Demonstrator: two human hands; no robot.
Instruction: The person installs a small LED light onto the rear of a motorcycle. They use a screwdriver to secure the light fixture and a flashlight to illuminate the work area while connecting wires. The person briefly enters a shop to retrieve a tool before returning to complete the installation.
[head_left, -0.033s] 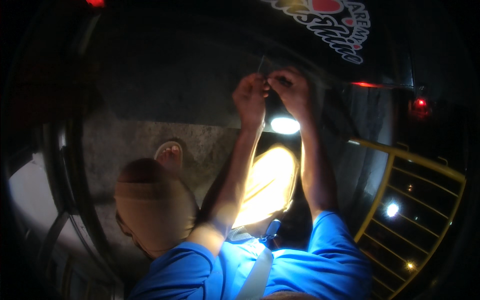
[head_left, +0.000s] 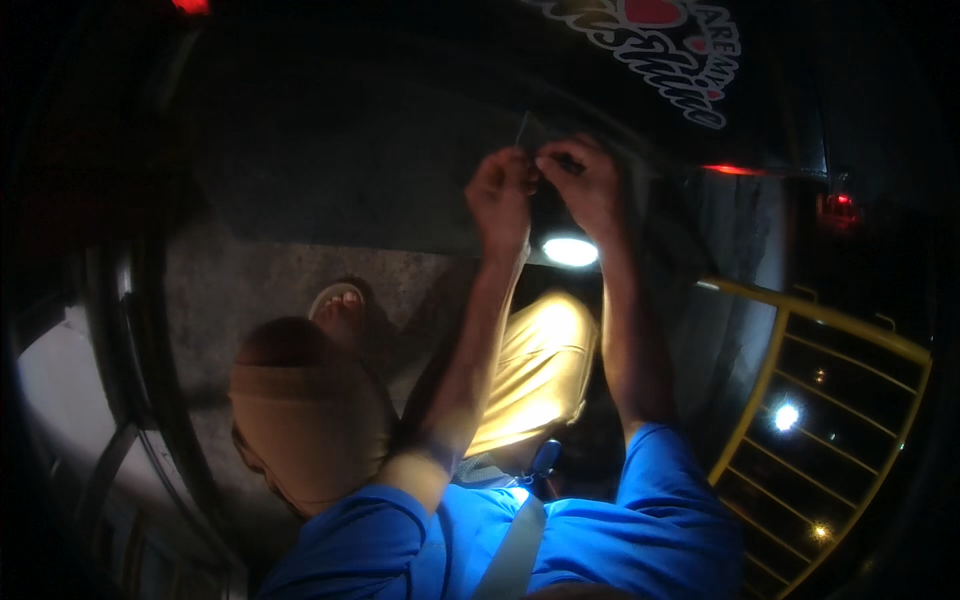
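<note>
My left hand is closed in a pinch, and a thin pale strand sticks up from its fingertips. Beside it, my right hand is pinched too, its fingertips nearly meeting those of the left. What the right fingers hold, if anything, is lost in shadow. Just below the hands and against my right wrist glows a bright white oval lamp. Its light falls on my knee in tan trousers.
A dark panel with a heart-and-lettering sticker rises ahead, with a red light at its lower edge. On the right stands a yellow metal railing. My sandalled foot rests on the concrete floor at left.
The glow on my knee and shirt has dimmed a little. My hands have not visibly moved.
</note>
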